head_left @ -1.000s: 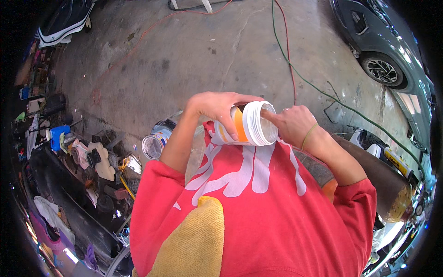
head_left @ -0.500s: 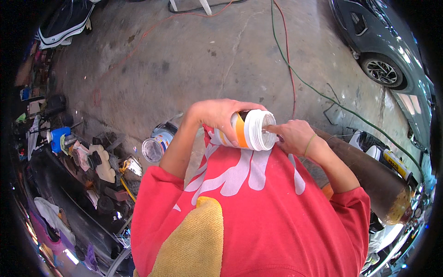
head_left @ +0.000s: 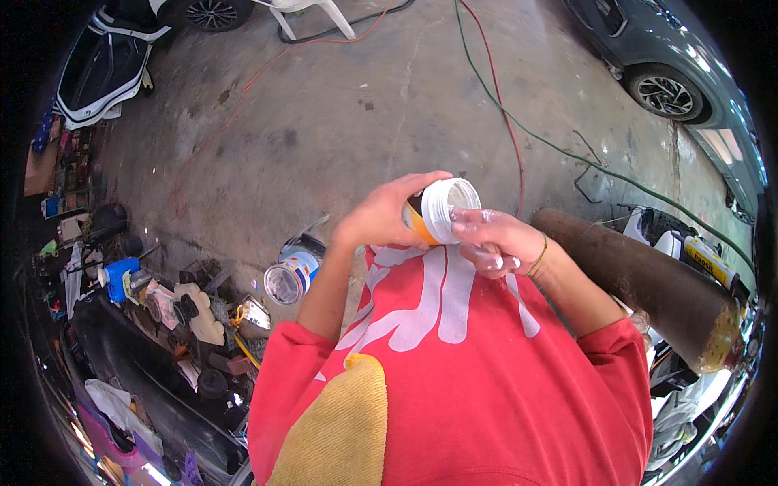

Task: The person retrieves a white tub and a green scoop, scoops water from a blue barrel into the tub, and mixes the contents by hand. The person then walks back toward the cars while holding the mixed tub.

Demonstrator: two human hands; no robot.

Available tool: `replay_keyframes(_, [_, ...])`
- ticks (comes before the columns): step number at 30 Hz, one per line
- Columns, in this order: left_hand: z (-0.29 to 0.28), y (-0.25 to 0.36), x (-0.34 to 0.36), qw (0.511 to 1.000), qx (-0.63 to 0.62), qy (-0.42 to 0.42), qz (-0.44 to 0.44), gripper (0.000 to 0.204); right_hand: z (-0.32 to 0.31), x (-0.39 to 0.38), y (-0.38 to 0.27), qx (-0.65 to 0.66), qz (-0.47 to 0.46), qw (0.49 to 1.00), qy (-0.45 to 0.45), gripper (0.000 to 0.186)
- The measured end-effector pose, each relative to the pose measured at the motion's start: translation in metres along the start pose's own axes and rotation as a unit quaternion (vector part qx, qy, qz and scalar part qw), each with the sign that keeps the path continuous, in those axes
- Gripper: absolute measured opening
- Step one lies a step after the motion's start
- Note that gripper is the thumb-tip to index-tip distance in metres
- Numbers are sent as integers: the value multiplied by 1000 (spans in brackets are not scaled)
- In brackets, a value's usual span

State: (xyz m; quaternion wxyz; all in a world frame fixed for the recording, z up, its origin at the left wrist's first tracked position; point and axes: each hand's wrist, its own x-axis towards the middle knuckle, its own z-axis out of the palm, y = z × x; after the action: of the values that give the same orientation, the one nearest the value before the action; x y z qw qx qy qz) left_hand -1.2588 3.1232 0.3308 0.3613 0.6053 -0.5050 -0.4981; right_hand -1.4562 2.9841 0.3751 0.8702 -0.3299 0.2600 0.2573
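A wide-mouthed plastic jar [head_left: 450, 199] with a white threaded neck and an orange, white and dark label lies tilted, its opening facing right. My left hand [head_left: 381, 212] is wrapped round the jar's body and holds it against my front. My right hand [head_left: 506, 241] is at the jar's mouth, fingers partly bent and apart, with the index finger by the rim. White paste or cream coats several of its fingertips. No tool shows in that hand. How much the jar holds cannot be seen.
An opened tin [head_left: 284, 283] sits on the floor at left, near cluttered parts and a blue bottle [head_left: 121, 275]. A brown cylinder [head_left: 640, 283] lies at right. Green and red hoses [head_left: 506, 113] cross the concrete floor. A grey car [head_left: 673, 89] stands far right, a white chair [head_left: 316, 12] far back.
My right hand's fingers, earlier inside the jar, have come out to its rim with white paste on them. The jar has turned slightly, and the whole view has shifted.
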Motion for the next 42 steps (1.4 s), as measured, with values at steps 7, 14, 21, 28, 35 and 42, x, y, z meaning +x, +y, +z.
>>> replay_keyframes(7, [43,-26,13,978,20,206,14,94,3,-2,12,179,-59,982,-23,40])
replay_keyframes(14, [55,-52,20,939,-141,310,55,105,-1,-1,3,179,-168,969,13,39])
replay_keyframes(21, [58,-82,24,888,-54,373,263,107,35,-4,-10,72,-145,986,49,69])
replay_keyframes(28, [35,-75,22,794,148,451,380,77,43,16,-4,-484,-209,823,213,84])
replay_keyframes(35, [20,-55,19,777,292,434,351,70,35,19,6,-469,-156,858,142,70])
replay_keyframes(42, [40,-63,24,766,302,473,314,59,25,35,23,-231,-175,955,57,56])
